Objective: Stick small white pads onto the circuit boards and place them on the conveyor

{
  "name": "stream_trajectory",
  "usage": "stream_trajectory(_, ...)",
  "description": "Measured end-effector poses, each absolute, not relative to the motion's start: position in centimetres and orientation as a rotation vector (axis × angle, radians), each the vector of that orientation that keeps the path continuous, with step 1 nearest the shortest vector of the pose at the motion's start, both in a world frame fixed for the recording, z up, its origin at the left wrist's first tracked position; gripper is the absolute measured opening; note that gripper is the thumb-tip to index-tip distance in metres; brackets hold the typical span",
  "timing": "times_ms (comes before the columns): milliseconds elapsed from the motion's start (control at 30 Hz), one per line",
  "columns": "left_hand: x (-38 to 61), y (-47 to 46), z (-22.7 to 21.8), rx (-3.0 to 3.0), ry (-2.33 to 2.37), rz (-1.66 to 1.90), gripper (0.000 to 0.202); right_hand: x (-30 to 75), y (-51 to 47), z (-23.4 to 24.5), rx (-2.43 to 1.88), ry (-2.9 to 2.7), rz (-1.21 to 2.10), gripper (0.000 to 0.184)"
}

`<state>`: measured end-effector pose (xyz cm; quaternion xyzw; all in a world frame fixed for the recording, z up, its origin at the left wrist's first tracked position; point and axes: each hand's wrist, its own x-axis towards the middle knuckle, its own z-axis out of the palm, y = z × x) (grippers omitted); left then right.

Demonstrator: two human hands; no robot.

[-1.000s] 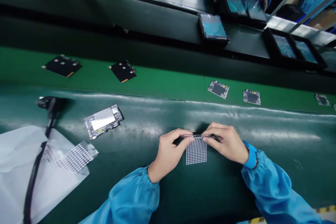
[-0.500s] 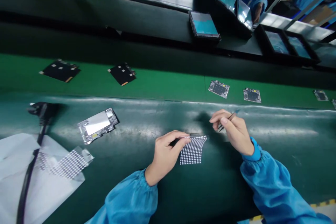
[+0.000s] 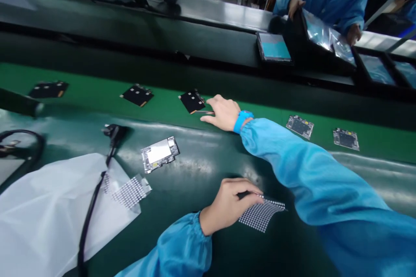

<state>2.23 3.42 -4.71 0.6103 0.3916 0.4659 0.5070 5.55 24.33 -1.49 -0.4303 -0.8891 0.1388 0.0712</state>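
Observation:
My left hand (image 3: 224, 205) pinches the edge of a sheet of small round white stickers (image 3: 260, 216) between thumb and fingers, above the green bench. The sheet curves down at its free edge. My right hand (image 3: 224, 112) reaches over the green belt, with tweezers (image 3: 205, 112) in it, their tips pointing left. Those tips are at the near corner of a black board with small white squares (image 3: 192, 101); whether they touch it I cannot tell. A circuit board with a white label (image 3: 160, 154) lies on the bench to the left of my hands.
On the belt (image 3: 165, 114) lie more black boards (image 3: 137, 95) at left and bare circuit boards (image 3: 300, 127) at right. A white bag (image 3: 48, 207), dotted sticker strip (image 3: 131, 191) and black plug cable (image 3: 94, 207) occupy the left. A co-worker's hands (image 3: 295, 7) hold a tray opposite.
My right hand has moved left and forward, from above the bench to a black board on the belt. My left hand keeps the sticker sheet, now tilted. The camera view has shifted left.

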Motion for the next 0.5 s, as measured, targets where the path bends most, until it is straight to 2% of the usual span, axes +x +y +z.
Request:
stream_trajectory(67,2.2,3.4,-4.7,1.448,0.917,1.116,0.005,2.5,25.1,-2.0,-1.304,-2.71,0.365,0.07)
stream_trajectory(133,2.2,3.4,-4.7,1.425,0.9,1.121,0.006,0.4,25.4,-2.4,-1.324,-2.74,0.313,0.073)
stream_trajectory(167,2.2,3.4,-4.7,1.417,0.901,1.126,0.006,-0.1,25.5,-2.5,-1.325,-2.753,0.291,0.069)
stream_trajectory(267,2.1,3.4,-4.8,1.416,0.935,1.145,0.005,0.7,25.9,-2.3,-1.299,-2.759,0.243,0.039)
stream_trajectory(333,2.1,3.5,-4.8,1.426,0.957,1.146,0.004,3.3,26.2,-1.7,-1.36,-2.628,0.261,0.031)
stream_trajectory(400,2.1,3.5,-4.9,1.434,0.973,1.141,0.003,7.2,25.9,-1.2,-1.513,-2.326,0.447,0.029)
stream_trajectory(500,2.2,3.6,-5.0,1.446,0.995,1.143,0.002,13.9,22.8,-1.2,-1.624,-1.69,0.994,0.029)
